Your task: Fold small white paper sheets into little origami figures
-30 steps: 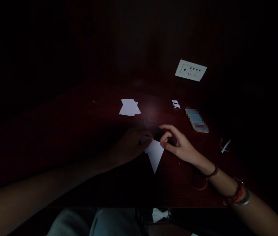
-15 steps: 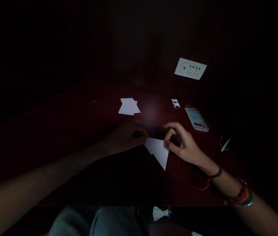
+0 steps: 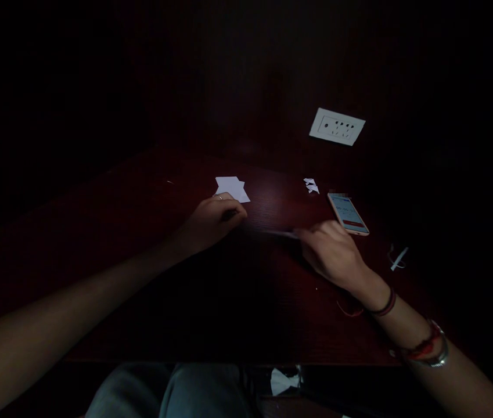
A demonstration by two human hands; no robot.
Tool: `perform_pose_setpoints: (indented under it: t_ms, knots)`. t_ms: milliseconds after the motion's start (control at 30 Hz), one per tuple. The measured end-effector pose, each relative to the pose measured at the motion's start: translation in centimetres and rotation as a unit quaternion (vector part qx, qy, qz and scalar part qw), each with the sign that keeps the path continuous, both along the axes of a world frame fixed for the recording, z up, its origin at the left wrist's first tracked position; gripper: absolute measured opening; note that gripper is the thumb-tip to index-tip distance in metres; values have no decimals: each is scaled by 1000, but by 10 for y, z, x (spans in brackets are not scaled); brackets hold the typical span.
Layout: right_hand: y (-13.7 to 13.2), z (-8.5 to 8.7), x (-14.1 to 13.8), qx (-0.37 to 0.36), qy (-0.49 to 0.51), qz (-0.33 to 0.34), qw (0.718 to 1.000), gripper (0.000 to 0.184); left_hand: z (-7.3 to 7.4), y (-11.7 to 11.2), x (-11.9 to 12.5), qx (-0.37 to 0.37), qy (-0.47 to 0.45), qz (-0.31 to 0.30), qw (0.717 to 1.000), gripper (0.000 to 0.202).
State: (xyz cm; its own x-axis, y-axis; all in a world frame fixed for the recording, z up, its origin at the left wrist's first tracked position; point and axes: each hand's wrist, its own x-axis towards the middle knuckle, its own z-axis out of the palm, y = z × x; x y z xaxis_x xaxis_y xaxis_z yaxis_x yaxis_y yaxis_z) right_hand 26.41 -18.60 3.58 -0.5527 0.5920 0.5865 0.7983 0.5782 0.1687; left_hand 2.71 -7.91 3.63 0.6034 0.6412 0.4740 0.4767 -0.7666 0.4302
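My right hand [image 3: 331, 252] is closed around the right end of a folded white paper [image 3: 279, 233], raised a little over the dark red table. The paper appears nearly edge-on as a thin, blurred strip. Up and to the left, my left hand [image 3: 218, 219] has its thumb and fingers curled together, and a ring shows on one finger. Whether anything is between those fingertips is hidden. Just behind the left hand lie white paper sheets [image 3: 230, 187], overlapping and partly covered by its knuckles.
A phone [image 3: 348, 213] with a lit screen lies beyond my right hand. Small folded white paper pieces [image 3: 311, 186] are left of it, and a white strip [image 3: 398, 259] lies to the right. A wall socket [image 3: 337, 126] is at the back. The table's front edge [image 3: 229, 363] crosses above my knees.
My left hand has moved up and left, away from the folded paper, toward the sheets. My right hand has turned over, tilting the paper from face-on to edge-on.
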Motion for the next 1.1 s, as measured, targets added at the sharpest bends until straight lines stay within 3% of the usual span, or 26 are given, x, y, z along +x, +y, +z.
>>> perform_pose_setpoints:
  t_ms: [100, 200, 300, 433, 533, 700, 900, 1100]
  knots:
    - [1, -6, -10, -135, -102, 61, 984, 32, -6, -12, 6, -42, 33, -27, 998, 27]
    - [4, -9, -13, -245, -13, 88, 965, 36, -17, -21, 11, -97, 101, -78, 987, 27]
    - [11, -11, -9, -314, 106, 101, 938, 33, -28, -22, 13, -91, 107, -68, 988, 26]
    - [21, -15, -8, -308, 204, 45, 928, 39, -33, -22, 16, -92, 92, -47, 990, 17]
    - [27, -19, -11, -320, 212, 25, 923, 50, -29, -24, 20, -110, 91, -45, 989, 11]
    - [29, -20, -14, -359, 209, 34, 909, 44, -20, -28, 24, -159, 103, -16, 982, 12]
    - [31, -24, -15, -365, 232, 28, 901, 40, -20, -24, 24, -168, 59, -91, 980, 9]
    - [30, -23, -18, -354, 259, 44, 898, 42, -20, -21, 26, -157, 60, -136, 976, 19]
